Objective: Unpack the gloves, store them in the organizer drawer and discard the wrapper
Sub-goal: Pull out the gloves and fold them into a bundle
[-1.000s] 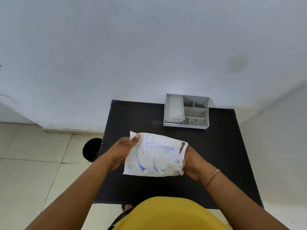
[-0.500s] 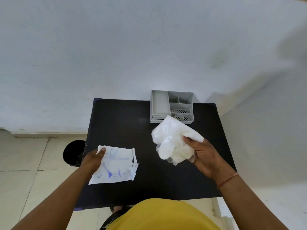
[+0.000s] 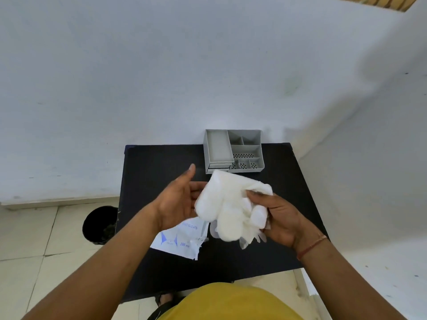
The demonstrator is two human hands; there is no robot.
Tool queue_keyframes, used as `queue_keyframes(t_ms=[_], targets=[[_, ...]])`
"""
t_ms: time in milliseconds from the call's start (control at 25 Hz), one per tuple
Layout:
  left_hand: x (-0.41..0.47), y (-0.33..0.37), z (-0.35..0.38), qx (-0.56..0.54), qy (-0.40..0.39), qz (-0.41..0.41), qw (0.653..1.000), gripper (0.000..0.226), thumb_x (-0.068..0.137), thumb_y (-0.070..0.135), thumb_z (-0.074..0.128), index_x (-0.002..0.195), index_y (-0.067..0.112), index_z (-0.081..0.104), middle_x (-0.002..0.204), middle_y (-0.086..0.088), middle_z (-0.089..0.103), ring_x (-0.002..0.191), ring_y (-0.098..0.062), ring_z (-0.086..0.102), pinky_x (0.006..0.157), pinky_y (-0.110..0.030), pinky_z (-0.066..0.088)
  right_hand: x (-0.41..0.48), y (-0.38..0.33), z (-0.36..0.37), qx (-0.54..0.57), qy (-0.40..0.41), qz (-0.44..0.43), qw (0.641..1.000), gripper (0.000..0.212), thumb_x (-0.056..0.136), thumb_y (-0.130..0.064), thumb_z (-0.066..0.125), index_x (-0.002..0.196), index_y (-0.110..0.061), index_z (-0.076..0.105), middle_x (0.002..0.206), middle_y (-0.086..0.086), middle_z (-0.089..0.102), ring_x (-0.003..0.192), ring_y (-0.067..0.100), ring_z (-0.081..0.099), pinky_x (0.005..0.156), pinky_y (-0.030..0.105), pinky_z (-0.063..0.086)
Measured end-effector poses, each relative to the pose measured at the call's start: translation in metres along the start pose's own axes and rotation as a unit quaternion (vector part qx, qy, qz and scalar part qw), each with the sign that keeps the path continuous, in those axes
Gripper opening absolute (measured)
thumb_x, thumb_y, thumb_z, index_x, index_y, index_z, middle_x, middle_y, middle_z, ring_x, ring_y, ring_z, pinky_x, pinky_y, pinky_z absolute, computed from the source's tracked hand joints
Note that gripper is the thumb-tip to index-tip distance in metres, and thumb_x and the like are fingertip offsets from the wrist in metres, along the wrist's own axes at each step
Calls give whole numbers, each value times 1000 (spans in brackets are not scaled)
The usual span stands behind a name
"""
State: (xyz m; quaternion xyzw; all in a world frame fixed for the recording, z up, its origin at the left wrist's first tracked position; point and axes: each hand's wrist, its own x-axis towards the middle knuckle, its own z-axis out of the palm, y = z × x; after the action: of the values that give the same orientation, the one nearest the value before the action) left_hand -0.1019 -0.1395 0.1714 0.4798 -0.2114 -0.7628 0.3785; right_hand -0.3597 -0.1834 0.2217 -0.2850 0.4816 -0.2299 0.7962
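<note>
A bundle of thin white gloves (image 3: 227,207) hangs above the black table (image 3: 152,162), gripped by my right hand (image 3: 280,219) at its right side. My left hand (image 3: 179,200) is spread flat against the bundle's left side, thumb up; its fingers go behind the gloves. The empty white wrapper (image 3: 179,240) with blue print lies flat on the table below my left hand, let go. The grey organizer (image 3: 233,151) stands at the table's far edge, just beyond the gloves; its small drawer (image 3: 218,166) at the front left looks slightly pulled out.
A black bin (image 3: 100,225) sits on the tiled floor left of the table. A white wall runs behind the table and a second wall stands close on the right. My yellow shirt fills the bottom edge.
The gloves came out of the wrapper in my right hand. My left hand set the wrapper on the table, released it and moved right to the glove bundle.
</note>
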Motion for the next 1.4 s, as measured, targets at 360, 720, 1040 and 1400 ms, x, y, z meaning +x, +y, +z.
queue_keyframes(t_ms=[360,720,1040,1400], targets=[[21,-47,27,-113,9,-88,990,41,99,12,64,139,6,65,126,-20,74,95,-33,76,64,-37,63,-10,12,-35,-85,-20,38,995,46,98,-15,63,143,-25,59,136,23,69,116,46,69,78,44,66],[36,-58,58,-89,-23,-29,995,50,85,4,71,134,6,68,122,-19,73,102,-33,73,83,-45,60,-6,-22,-84,-119,-128,50,983,50,100,-20,63,146,-35,52,138,25,65,103,41,70,75,39,64],[54,-64,112,-111,10,-73,991,43,88,-2,59,120,17,79,114,-12,76,98,-25,71,62,-28,56,15,-24,-115,-260,-3,39,965,94,83,-9,82,157,-39,32,137,-1,53,114,28,62,77,39,64],[66,-75,144,-115,72,-54,989,40,76,4,70,112,15,82,109,-15,76,92,-28,72,61,-31,57,33,-24,-144,-339,-18,-10,940,117,67,-31,97,159,-40,26,142,-7,49,117,14,60,93,35,59]])
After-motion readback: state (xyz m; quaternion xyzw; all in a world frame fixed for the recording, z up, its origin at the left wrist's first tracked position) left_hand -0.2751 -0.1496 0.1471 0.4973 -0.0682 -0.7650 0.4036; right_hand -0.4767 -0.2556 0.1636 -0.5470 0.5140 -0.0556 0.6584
